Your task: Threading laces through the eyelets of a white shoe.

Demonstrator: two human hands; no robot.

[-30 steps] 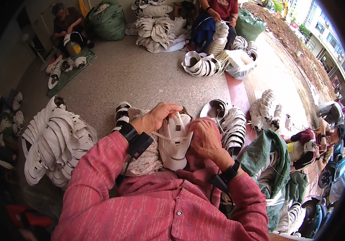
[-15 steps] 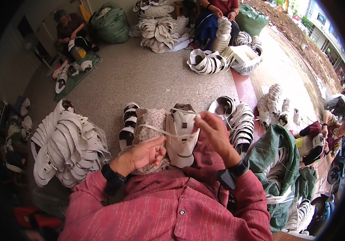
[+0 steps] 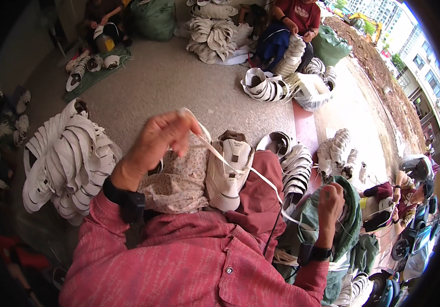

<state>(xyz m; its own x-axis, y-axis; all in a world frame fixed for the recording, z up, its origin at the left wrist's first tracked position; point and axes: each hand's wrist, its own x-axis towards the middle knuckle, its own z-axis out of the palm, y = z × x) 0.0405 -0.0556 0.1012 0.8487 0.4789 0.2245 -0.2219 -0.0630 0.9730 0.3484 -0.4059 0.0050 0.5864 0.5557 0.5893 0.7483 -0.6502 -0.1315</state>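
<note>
A white shoe upper (image 3: 228, 169) with a mesh tongue and dark lining rests on my lap, toe toward me. A white lace (image 3: 217, 155) threads through it and stretches out on both sides. My left hand (image 3: 162, 137), raised to the left of the upper, pinches one end, with a loop of lace above the fingers. Far out to the right, my right hand (image 3: 330, 204) is closed beside a green sack; the other stretch of lace runs toward it, and its fingers look blurred. Under the upper, on my left thigh, lies a flower-patterned cloth (image 3: 174, 189).
Stacked shoe uppers (image 3: 71, 158) stand at my left, and another row (image 3: 296, 171) at my right. An open green sack (image 3: 350, 220) lies by my right arm. Other people sit working farther off, with more uppers (image 3: 212, 38) and a white plastic bag (image 3: 312, 92) near them.
Both hands have moved apart from the upper, the left up and leftward, the right outward to the right. The lace now stretches out on both sides. The view has shifted slightly.
</note>
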